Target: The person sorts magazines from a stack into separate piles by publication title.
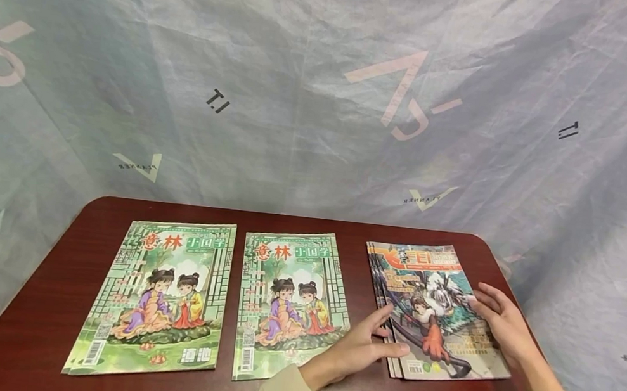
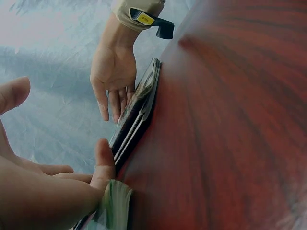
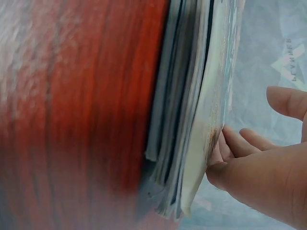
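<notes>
A small stack of magazines (image 1: 433, 316), with an orange title and a red-gloved figure on the top cover, lies at the right of the table. My left hand (image 1: 352, 356) is at its left edge, fingers extended, thumb over the lower left corner. On the other side my right hand (image 1: 501, 318) has its fingertips at the right edge of the top cover. Neither hand curls round the stack. In the right wrist view the stacked page edges (image 3: 180, 120) show uneven layers beside the right hand (image 3: 268, 177). The left wrist view shows the left index finger (image 2: 103, 165) alongside the stack's spines.
Two green-covered piles of magazines lie on the dark red table (image 1: 19, 324): one on the left (image 1: 164, 307), one in the middle (image 1: 291, 301), its lower right corner under the left forearm. Grey printed cloth (image 1: 301, 92) hangs behind and around the table.
</notes>
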The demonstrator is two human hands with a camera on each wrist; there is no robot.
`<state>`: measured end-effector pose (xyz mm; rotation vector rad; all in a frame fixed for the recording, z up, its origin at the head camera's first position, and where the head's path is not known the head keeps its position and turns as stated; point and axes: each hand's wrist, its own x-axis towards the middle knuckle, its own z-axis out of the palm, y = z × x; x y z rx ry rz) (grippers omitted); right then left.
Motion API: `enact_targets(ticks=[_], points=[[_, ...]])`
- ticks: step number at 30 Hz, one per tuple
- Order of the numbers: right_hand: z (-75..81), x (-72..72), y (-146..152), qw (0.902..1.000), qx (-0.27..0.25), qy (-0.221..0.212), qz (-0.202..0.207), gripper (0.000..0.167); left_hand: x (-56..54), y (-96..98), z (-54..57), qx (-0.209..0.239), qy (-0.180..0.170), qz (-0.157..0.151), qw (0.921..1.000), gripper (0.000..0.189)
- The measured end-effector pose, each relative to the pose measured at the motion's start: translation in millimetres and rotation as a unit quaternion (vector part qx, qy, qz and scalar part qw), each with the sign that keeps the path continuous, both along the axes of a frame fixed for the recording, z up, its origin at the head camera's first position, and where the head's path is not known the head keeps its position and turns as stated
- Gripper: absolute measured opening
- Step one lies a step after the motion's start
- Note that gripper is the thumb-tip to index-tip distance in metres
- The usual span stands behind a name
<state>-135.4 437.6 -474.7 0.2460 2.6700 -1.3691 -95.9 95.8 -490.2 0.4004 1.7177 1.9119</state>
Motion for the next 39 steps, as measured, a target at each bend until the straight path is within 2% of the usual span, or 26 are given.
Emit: enact_targets(ticks=[7, 10, 14, 21, 30, 34, 39], points=[[3.2, 1.2, -11, 0.9948, 0.079, 0.064, 0.0, 0.067, -5.1, -12.7, 2.5, 0.053, -0.031, -0.001, 0.9981, 0.079], [5.0, 4.0, -21, 0.9876, 0.12, 0.1, -0.01, 0.063, -8.3, -24.4, 4.1, 0.06, -0.021, 0.01, 0.9979, 0.073], [9.9, 7.6, -40, 0.9796, 0.147, 0.135, -0.026, 0.061, -13.8, -44.8, 8.6, 0.055, 0.0, 0.028, 0.9981, 0.067], [23.2, 10.0, -79, 0.9771, 0.126, 0.169, -0.031, 0.062, -25.3, -92.1, 18.8, 0.041, 0.046, 0.064, 0.996, 0.062], [37.4, 15.5, -120, 0.9767, 0.063, 0.205, -0.006, 0.057, -34.9, -146.9, 35.1, 0.049, 0.056, 0.124, 0.9895, 0.063], [40.7, 15.8, -142, 0.9739, 0.031, 0.224, 0.014, 0.056, -38.1, -164.6, 40.7, 0.045, 0.062, 0.156, 0.9848, 0.061], [42.2, 20.4, -172, 0.9701, 0.003, 0.24, 0.036, 0.059, -41.4, -184.0, 50.2, 0.026, 0.074, 0.173, 0.9817, 0.059]])
